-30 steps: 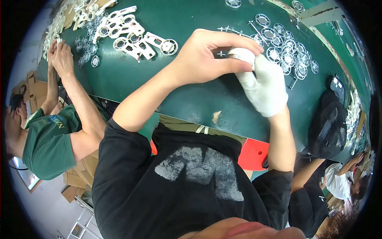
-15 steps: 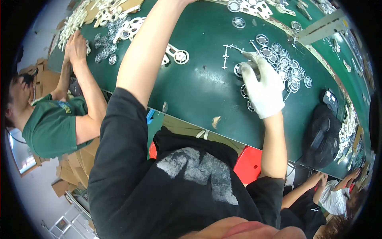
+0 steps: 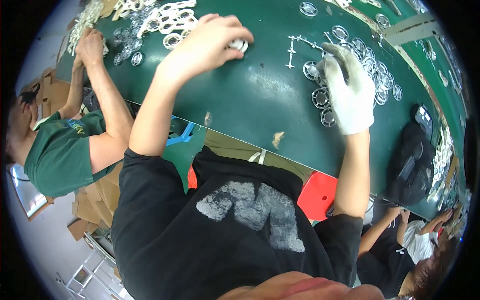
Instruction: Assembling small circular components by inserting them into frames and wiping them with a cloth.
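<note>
A bare left hand [image 3: 212,42] curls closed over a white ring part [image 3: 240,45] mid-counter [image 3: 250,100], the part mostly hidden beneath its fingers, while the gloved right hand [image 3: 350,90] lies flat and open atop a cluster of round metal rings [image 3: 367,65], too overlapped to count.

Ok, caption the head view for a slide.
Bare left hand grips a white ring part; gloved right hand rests on round parts, green table.
</note>
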Available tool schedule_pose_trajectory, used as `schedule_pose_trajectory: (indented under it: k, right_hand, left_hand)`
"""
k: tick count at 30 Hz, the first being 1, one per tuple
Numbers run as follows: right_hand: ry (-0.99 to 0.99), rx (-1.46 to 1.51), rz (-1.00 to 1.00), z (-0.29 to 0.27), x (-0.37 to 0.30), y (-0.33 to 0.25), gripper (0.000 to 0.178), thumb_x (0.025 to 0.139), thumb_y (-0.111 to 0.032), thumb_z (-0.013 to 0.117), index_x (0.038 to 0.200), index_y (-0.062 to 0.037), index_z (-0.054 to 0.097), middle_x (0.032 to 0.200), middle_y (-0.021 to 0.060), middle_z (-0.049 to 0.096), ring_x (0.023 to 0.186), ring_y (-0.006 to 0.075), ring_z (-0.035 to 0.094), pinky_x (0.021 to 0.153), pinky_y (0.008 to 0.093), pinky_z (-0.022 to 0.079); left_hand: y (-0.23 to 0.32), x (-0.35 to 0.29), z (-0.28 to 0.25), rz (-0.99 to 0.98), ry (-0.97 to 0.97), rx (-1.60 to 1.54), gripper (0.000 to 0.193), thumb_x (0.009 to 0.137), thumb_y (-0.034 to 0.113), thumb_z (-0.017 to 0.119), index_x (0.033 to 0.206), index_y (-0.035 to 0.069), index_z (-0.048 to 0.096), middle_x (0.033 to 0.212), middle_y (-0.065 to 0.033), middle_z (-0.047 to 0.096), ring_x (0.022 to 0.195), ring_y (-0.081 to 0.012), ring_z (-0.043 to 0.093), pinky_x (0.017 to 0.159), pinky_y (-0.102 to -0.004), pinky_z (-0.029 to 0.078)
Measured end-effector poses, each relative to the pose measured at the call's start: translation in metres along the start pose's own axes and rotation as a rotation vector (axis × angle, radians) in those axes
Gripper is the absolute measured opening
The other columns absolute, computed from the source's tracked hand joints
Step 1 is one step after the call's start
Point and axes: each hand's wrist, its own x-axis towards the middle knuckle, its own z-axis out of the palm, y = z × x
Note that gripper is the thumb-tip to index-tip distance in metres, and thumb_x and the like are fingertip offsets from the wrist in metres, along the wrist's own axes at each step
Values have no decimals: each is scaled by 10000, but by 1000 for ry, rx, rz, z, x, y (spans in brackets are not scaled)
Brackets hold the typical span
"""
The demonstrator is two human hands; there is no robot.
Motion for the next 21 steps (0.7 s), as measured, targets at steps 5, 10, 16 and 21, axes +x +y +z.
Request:
schedule_pose_trajectory:
  k: [5, 10, 16, 21]
  right_hand:
    - [32, -77, -270, 4, 3, 7, 586, 840, -242, 760, 1369, -44, 606, 1248, 159, 668, 1157, 279, 651, 1012, 379, 512]
    - [28, -8, -1, -2, 5, 25, 474, 898, -286, 739, 1291, -38, 648, 1050, 90, 714, 942, 166, 671, 869, 300, 521]
    - [363, -54, 117, -17, 20, 35, 373, 915, -336, 766, 1105, -18, 723, 842, 28, 704, 728, 57, 613, 671, 240, 500]
    - [328, -10, 86, -14, 15, 30, 406, 902, -359, 779, 1116, -20, 716, 852, 30, 712, 724, 72, 603, 685, 254, 504]
  left_hand:
    - [46, 39, -13, 299, 258, -805, 385, 954, 8, 669, 1325, -20, 572, 1261, -108, 629, 1175, -175, 609, 1042, -330, 484]
    - [98, 62, 12, 143, 289, -1106, 426, 982, 49, 648, 1394, 10, 547, 1273, -113, 634, 1181, -179, 622, 1015, -332, 509]
    - [112, 47, 66, 223, 407, -257, 408, 725, 265, 865, 1078, 137, 706, 1034, -34, 620, 882, -230, 608, 752, -352, 480]
    - [112, 44, 77, 270, 256, -191, 442, 698, 355, 870, 1066, 172, 708, 1017, -6, 612, 898, -206, 605, 751, -338, 473]
